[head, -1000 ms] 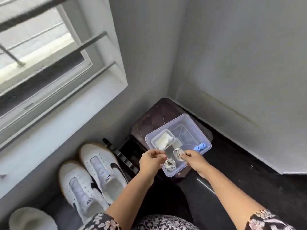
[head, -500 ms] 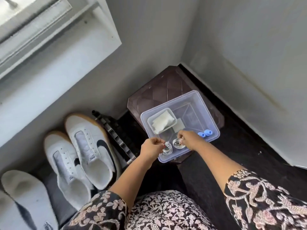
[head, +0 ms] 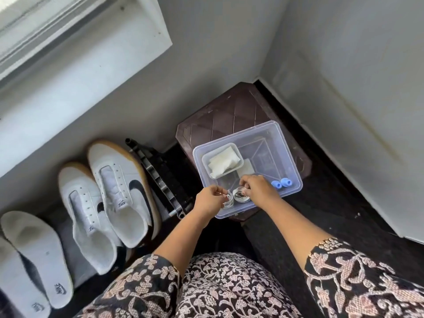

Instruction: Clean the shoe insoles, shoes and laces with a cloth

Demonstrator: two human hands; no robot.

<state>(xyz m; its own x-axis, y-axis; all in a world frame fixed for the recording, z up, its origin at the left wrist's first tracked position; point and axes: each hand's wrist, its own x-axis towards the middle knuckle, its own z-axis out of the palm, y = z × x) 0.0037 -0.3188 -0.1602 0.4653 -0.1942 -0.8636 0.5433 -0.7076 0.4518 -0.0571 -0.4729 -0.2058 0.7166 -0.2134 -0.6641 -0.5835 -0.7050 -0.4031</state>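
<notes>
A clear plastic tub (head: 289,152) sits on a dark brown stool (head: 231,111). Inside, a small white tray (head: 206,157) holds a folded white cloth (head: 223,162). My left hand (head: 210,199) pinches one coiled white lace (head: 228,199) at the tub's near corner. My right hand (head: 258,188) grips a second coiled lace (head: 239,195) just beside it. Two white shoes (head: 114,198) without laces lie on the floor to the left. Two white insoles (head: 36,255) lie further left, at the frame's edge.
Two blue caps (head: 281,182) rest in the tub's right corner. A black ridged bar (head: 158,177) lies between the shoes and the stool. Grey walls meet in a corner behind the stool; a window ledge (head: 80,72) overhangs the shoes.
Both hands have lowered the coiled laces into the near corner of the tub. The view has tilted down, bringing the insoles and my patterned sleeves into sight.
</notes>
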